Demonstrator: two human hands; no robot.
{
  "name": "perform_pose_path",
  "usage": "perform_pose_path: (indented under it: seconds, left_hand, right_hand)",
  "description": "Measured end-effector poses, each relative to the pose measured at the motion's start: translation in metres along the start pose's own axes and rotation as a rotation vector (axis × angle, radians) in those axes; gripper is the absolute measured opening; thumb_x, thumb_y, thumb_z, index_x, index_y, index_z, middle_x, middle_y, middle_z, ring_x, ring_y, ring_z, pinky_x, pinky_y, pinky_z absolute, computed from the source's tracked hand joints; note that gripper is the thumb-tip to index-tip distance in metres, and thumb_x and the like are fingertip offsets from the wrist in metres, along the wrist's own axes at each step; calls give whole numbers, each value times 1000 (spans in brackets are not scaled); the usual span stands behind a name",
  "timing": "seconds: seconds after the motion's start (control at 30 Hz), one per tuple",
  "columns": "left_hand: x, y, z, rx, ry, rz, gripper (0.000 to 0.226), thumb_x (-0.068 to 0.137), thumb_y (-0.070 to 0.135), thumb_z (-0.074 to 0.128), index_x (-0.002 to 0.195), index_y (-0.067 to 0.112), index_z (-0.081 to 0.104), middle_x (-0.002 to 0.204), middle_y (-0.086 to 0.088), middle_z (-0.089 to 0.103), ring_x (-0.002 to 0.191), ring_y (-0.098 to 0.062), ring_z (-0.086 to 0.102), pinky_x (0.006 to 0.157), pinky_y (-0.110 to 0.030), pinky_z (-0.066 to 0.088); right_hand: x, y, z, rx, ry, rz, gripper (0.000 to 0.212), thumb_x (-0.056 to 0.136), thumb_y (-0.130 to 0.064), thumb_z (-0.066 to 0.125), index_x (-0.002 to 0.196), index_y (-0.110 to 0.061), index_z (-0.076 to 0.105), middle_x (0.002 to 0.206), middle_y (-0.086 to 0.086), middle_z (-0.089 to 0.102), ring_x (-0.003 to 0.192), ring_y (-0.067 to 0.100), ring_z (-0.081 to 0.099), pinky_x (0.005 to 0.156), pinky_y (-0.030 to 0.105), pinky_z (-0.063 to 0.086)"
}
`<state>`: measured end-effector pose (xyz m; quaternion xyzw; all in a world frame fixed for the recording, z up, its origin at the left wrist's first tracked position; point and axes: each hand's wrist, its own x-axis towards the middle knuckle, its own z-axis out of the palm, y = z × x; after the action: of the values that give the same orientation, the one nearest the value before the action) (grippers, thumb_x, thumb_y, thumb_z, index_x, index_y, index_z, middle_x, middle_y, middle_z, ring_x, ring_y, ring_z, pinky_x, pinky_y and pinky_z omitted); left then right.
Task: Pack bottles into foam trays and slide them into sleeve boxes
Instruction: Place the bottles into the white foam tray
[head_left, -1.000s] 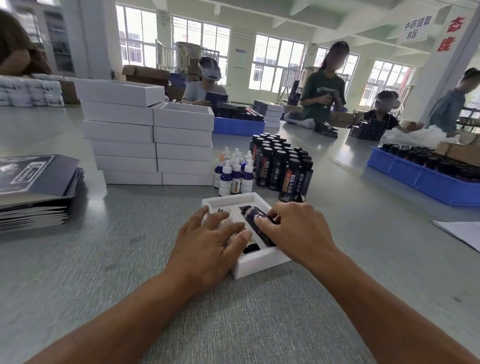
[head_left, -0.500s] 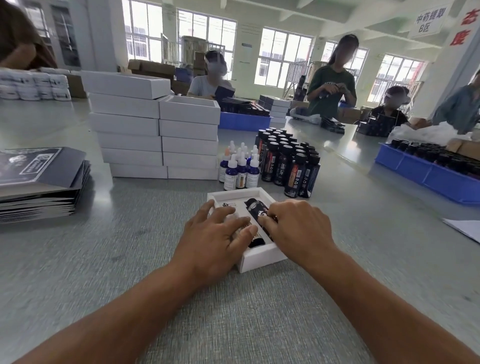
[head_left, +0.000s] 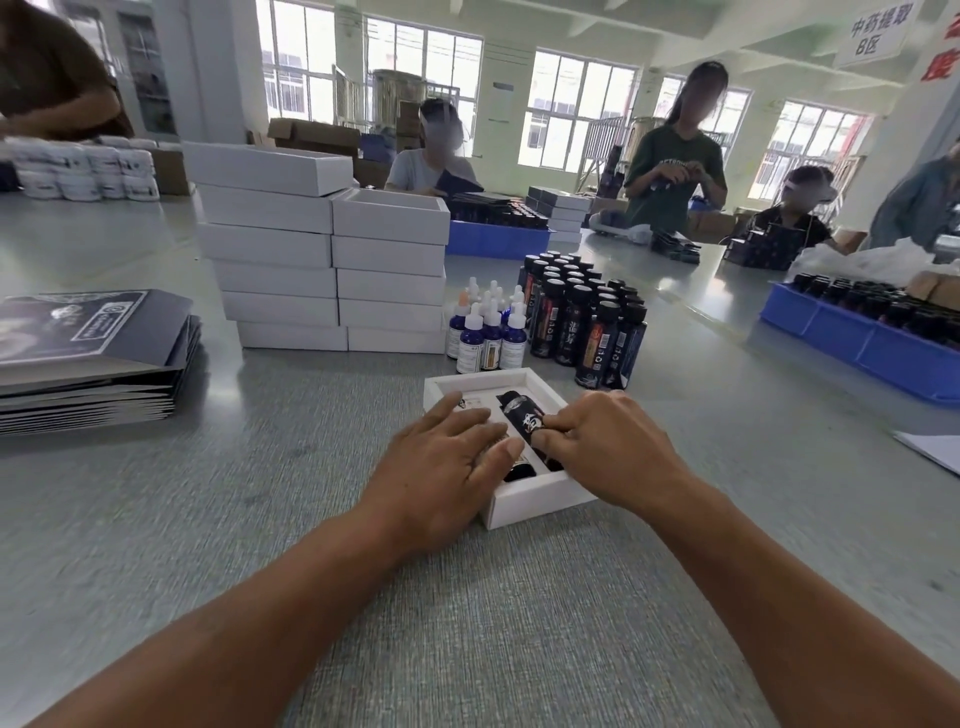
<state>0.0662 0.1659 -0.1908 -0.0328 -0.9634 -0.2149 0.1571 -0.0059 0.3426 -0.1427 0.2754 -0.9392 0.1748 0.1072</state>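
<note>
White foam tray set on the grey table, just in front of the standing stock, turned a little askew. Shallow, rectangular, thick-walled, with cut recesses inside. Dark bottle lying lengthwise in the right recess, black label with pale lettering, cap end toward the near wall. Left recess mostly covered; only a scrap of pale label showing near its far end. Left hand laid flat over the tray's left half, fingers straight and spread, pressing down. Right hand at the tray's right edge, fingertips bent onto the dark bottle's side, pressing rather than wrapping. Beyond the tray, small blue dropper bottles with white caps, just beside a cluster of tall black bottles. Stacked white boxes behind left; flat dark sleeves piled far left.
</note>
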Motion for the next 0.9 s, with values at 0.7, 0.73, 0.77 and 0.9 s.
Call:
perform_pose_path:
  seconds: [0.7,0.73,0.77,0.9]
  left_hand:
    - [-90,8,-39,533,12,-37,72,85,77,19,143,36,28,141,1,43,129,-22,36,106,-45,29]
    - [-90,7,-40,529,28,-38,69,86,76,23,142,36,30,141,1,44,129,-22,36,106,-45,30]
    - [-89,6,-41,526,34,-39,68,87,76,25,142,36,31,140,1,44,128,-22,37,106,-45,30]
    - [-91,12,-40,520,40,-45,67,87,73,32,140,32,36,136,-2,47,125,-25,39,105,-48,32]
  right_hand:
    - [-9,-45,18,298,-224,-221,34,101,-19,53,131,-32,65,95,-2,59,83,8,54,71,24,36]
    - [-10,-48,18,326,-225,-216,33,100,-16,54,129,-29,67,97,-1,61,88,12,57,75,26,38]
    - [-11,-49,18,359,-212,-209,31,99,-15,57,126,-25,69,102,0,64,94,15,60,81,27,42]
    - [-20,-44,25,177,79,-75,36,92,-34,69,126,-21,68,132,2,63,114,23,61,96,37,45]
